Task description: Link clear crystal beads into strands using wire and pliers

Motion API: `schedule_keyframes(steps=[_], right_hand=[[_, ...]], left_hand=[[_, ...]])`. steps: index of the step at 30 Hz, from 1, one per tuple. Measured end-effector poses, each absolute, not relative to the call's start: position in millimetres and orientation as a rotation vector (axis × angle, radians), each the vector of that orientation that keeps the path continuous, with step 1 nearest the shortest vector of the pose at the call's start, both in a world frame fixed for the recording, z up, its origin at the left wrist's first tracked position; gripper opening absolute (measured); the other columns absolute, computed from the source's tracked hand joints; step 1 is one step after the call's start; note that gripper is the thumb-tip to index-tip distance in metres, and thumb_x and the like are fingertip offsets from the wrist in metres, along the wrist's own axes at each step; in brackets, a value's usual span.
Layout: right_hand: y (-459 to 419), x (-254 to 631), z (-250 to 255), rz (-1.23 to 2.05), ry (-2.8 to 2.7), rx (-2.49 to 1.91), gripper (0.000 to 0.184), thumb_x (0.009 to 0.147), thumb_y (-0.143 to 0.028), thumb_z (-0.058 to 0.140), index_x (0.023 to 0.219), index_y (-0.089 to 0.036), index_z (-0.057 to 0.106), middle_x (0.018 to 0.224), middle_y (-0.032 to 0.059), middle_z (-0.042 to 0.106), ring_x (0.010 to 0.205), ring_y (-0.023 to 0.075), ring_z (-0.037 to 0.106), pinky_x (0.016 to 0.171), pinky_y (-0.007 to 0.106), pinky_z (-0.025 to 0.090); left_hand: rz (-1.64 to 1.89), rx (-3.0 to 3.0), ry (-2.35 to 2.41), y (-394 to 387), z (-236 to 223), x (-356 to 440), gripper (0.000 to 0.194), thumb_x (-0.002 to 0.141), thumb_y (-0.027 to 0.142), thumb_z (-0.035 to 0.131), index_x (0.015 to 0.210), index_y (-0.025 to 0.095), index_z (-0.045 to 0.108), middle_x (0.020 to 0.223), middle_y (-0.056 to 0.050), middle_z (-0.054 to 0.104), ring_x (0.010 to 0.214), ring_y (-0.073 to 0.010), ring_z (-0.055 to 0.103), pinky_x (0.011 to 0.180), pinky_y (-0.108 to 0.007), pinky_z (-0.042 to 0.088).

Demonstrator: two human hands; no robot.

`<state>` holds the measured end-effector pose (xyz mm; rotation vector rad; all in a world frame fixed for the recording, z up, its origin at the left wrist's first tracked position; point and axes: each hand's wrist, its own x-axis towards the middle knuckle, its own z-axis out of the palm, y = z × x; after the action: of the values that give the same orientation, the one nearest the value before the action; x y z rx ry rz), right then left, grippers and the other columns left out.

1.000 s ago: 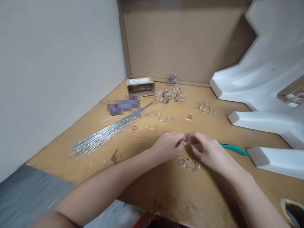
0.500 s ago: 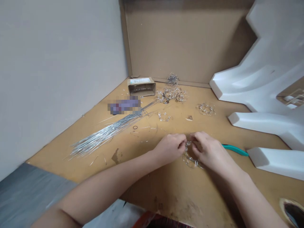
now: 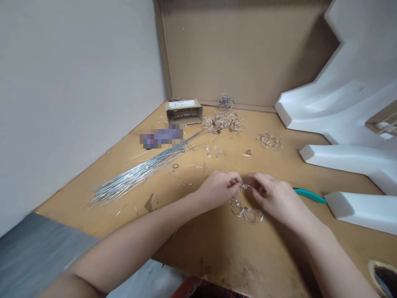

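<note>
My left hand (image 3: 221, 186) is closed, pinching one side of a beaded wire ring (image 3: 245, 213) made of looped silvery wire and clear beads. Opposite it, my right hand (image 3: 273, 194) has its fingertips closed on the ring's other side. A short beaded stretch shows between the two hands, while the wire loops hang below them, over the brown tabletop (image 3: 198, 244). Just right of my right hand lies a teal tool handle (image 3: 310, 194), its other end hidden behind that hand.
A bundle of straight wires (image 3: 139, 174) lies to the left, below a small open carton (image 3: 184, 112). Behind are a heap of beaded wire (image 3: 225, 121), a finished-looking ring (image 3: 269, 140) and a bead circle (image 3: 214, 152). White foam pieces (image 3: 356, 209) jut in from the right.
The beaded ring has turned in my hands, and its wire loops now hang lower and further left. Both hands keep nearly the same place.
</note>
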<state>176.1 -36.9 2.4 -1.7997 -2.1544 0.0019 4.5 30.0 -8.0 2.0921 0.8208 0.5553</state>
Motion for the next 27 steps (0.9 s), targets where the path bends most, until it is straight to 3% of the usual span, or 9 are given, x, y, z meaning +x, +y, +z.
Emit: schedule_keyframes(steps=[6,13,21,27], right_hand=[[-39,175,6,-0.056,-2.149,-1.791,0.031,0.074,-0.012,0.045,0.102,-0.024,0.054,0.079,-0.0002,0.062,0.064,0.0136,0.057,0.054,0.024,0.04],[-38,172,2,0.079,-2.045,-1.795,0.041,0.076,-0.017,0.045,0.117,-0.024,0.046,0.083,0.0001,0.065,0.059,0.0124,0.059,0.055,0.025,0.044],[-39,168,7,0.238,-1.911,-1.762,0.037,0.072,-0.019,0.048,0.108,-0.022,0.051,0.078,0.0001,0.064,0.054,0.0109,0.058,0.056,0.024,0.047],[-38,163,8,0.047,-1.961,-1.845,0.025,0.069,-0.018,0.048,0.089,-0.024,0.062,0.072,0.0003,0.064,0.057,0.0141,0.058,0.054,0.025,0.043]], left_hand=[[0.778,2.375,0.873,29,2,1,0.014,0.079,0.015,0.046,0.075,0.018,0.059,0.07,0.001,0.062,0.068,-0.0111,0.056,0.064,-0.022,0.043],[0.818,2.071,0.705,23,-10,5,0.013,0.087,0.018,0.037,0.085,0.019,0.05,0.077,0.003,0.063,0.071,-0.0079,0.061,0.066,-0.019,0.046],[0.7,2.536,0.751,23,-6,7,0.018,0.09,0.021,0.034,0.09,0.017,0.051,0.086,-0.003,0.061,0.08,-0.0135,0.057,0.072,-0.025,0.044],[0.701,2.494,0.824,23,-10,8,0.016,0.089,0.019,0.035,0.084,0.018,0.05,0.081,-0.002,0.059,0.077,-0.0128,0.056,0.07,-0.024,0.044]])
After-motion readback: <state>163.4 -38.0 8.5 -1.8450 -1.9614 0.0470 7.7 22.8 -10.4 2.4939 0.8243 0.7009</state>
